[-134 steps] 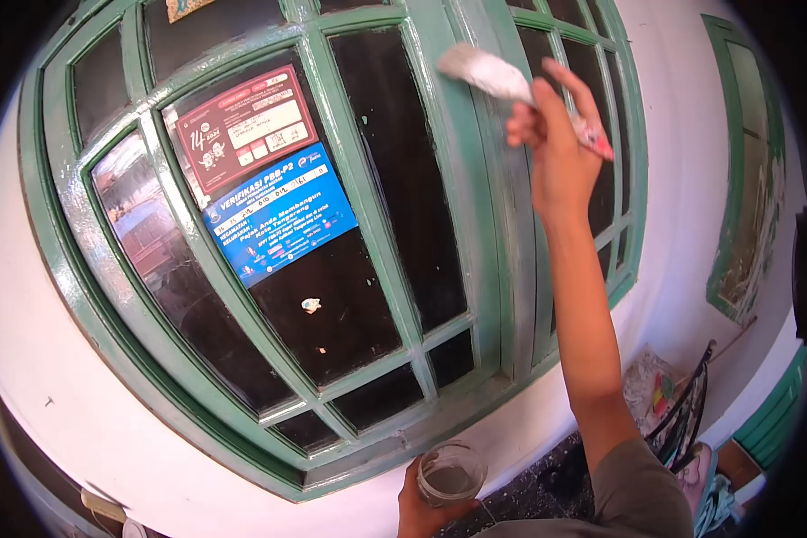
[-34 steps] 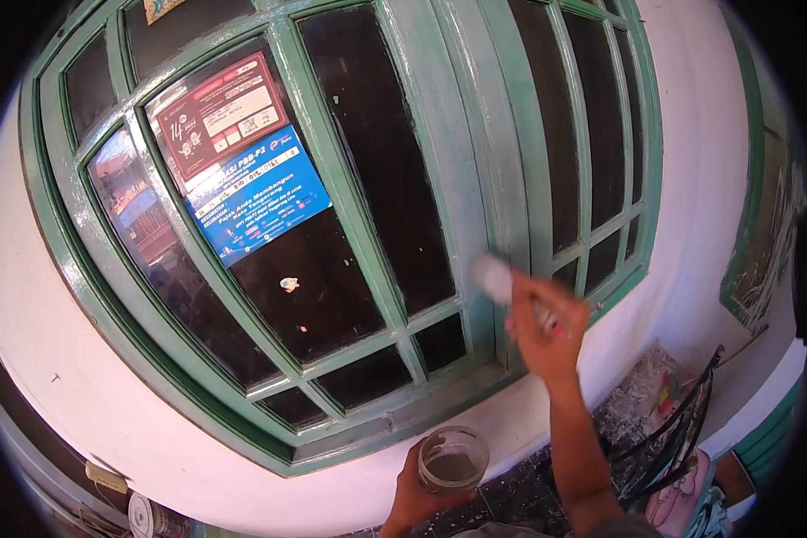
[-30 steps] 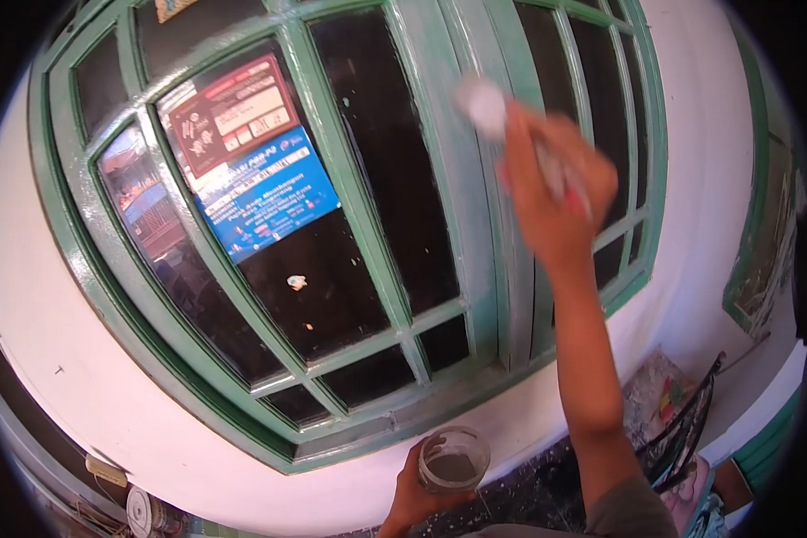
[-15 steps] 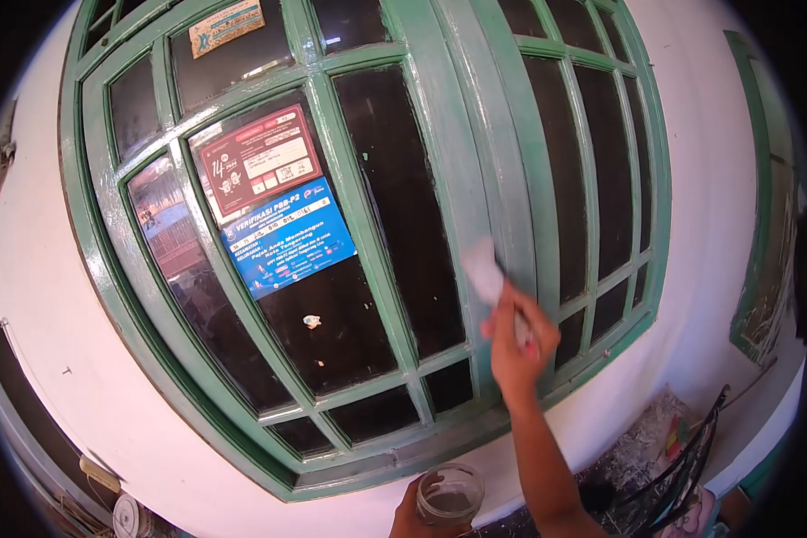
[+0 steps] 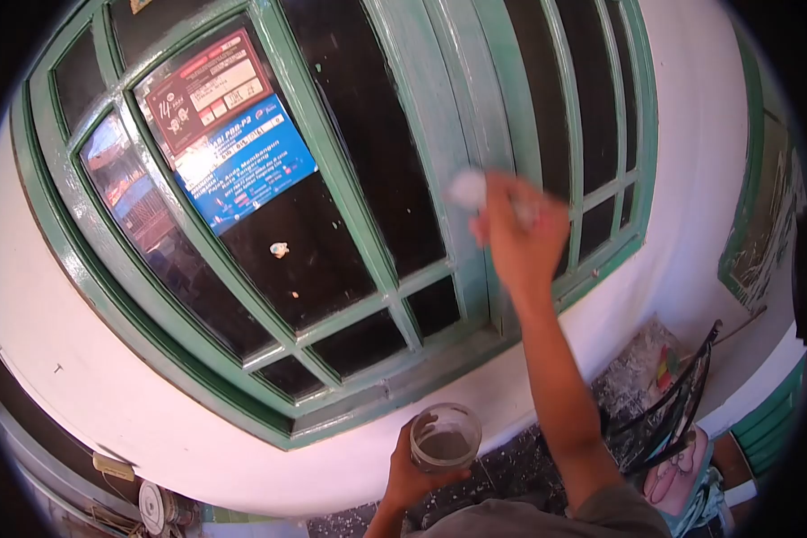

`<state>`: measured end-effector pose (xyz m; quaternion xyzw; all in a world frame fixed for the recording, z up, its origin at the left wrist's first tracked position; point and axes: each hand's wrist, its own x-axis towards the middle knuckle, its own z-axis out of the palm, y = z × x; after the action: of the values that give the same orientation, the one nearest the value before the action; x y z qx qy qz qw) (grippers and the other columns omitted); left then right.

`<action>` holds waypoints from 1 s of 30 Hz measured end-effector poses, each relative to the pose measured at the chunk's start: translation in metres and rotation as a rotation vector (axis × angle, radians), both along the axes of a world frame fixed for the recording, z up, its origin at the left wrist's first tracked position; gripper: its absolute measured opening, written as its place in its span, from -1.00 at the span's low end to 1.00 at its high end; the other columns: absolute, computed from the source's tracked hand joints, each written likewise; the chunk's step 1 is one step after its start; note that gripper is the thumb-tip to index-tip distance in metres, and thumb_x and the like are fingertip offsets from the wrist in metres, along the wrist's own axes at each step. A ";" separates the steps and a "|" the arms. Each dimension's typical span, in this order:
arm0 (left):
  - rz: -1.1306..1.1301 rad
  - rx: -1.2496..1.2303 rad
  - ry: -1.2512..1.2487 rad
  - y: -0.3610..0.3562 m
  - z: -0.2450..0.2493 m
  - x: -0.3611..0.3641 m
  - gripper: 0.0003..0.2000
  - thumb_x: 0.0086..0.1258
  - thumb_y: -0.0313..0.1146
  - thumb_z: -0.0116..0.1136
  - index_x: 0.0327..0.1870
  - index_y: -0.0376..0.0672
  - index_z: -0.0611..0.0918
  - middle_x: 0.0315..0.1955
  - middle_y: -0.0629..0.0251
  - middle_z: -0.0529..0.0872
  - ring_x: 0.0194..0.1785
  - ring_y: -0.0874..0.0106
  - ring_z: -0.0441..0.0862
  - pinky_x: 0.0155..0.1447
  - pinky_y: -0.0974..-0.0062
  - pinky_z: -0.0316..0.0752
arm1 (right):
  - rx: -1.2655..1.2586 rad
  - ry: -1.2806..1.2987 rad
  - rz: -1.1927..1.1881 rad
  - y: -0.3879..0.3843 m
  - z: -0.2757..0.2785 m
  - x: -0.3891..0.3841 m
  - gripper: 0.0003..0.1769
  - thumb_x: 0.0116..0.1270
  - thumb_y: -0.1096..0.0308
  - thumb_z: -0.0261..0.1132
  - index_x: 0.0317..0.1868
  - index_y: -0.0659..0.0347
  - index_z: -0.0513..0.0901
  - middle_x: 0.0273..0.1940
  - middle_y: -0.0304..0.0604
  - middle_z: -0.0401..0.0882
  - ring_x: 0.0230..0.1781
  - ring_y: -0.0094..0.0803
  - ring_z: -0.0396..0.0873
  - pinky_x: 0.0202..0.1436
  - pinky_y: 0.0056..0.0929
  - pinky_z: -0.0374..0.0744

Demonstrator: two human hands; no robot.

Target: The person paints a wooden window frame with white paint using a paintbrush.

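Note:
My right hand (image 5: pixel 520 238) is raised and grips a paintbrush (image 5: pixel 469 190), whose pale, paint-loaded bristles rest against the central upright of the green window frame (image 5: pixel 457 134). The hand and brush are motion-blurred. Low in the view, my left hand (image 5: pixel 411 475) holds a small round paint cup (image 5: pixel 445 437) with greyish paint inside, just below the window sill. The panes are dark glass; a maroon sticker (image 5: pixel 202 85) and a blue sticker (image 5: pixel 247 166) sit on the upper left pane.
A white wall (image 5: pixel 108 394) surrounds the window. At the lower right a black wire rack (image 5: pixel 681 403) and pink item (image 5: pixel 672 471) lie on a paint-spattered floor. A second green-framed opening (image 5: pixel 762 206) is on the right wall. A white round object (image 5: pixel 157 507) sits at bottom left.
My right hand has swept the brush up and down the central upright; now it is mid-height again. The view has tilted downward since half a second ago. The cup stays low in my left hand.

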<state>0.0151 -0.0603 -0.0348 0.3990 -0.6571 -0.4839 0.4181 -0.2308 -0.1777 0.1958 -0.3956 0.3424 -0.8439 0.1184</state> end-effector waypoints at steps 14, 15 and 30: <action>0.033 0.003 0.036 -0.005 0.013 0.004 0.14 -0.23 -0.29 0.87 0.48 -0.29 0.36 0.36 0.07 0.55 0.43 0.20 0.53 0.51 0.22 0.46 | -0.167 0.151 -0.342 -0.042 -0.077 0.011 -0.79 0.46 0.53 0.35 0.03 0.42 0.79 -0.31 -0.06 0.80 -0.43 -0.49 0.75 -0.38 -0.52 0.67; 0.034 0.024 0.034 -0.005 0.013 0.004 0.14 -0.23 -0.29 0.87 0.47 -0.29 0.36 0.36 0.07 0.55 0.43 0.20 0.54 0.51 0.23 0.46 | -0.113 0.079 -0.276 -0.035 -0.107 0.017 -0.79 0.47 0.53 0.35 0.04 0.42 0.79 -0.32 -0.08 0.79 -0.44 -0.51 0.74 -0.39 -0.53 0.66; 0.020 0.014 0.024 0.000 0.014 0.008 0.13 -0.23 -0.31 0.87 0.47 -0.27 0.36 0.32 0.09 0.57 0.42 0.22 0.54 0.49 0.24 0.48 | 0.439 -0.298 -0.102 0.006 -0.244 0.030 -0.78 0.46 0.45 0.35 -0.06 0.47 0.79 -0.31 -0.04 0.78 -0.50 -0.46 0.71 -0.44 -0.49 0.72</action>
<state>0.0229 -0.0604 -0.0211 0.4027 -0.6445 -0.4891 0.4280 -0.2004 -0.1719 -0.0481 -0.2142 0.5154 -0.8033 0.2077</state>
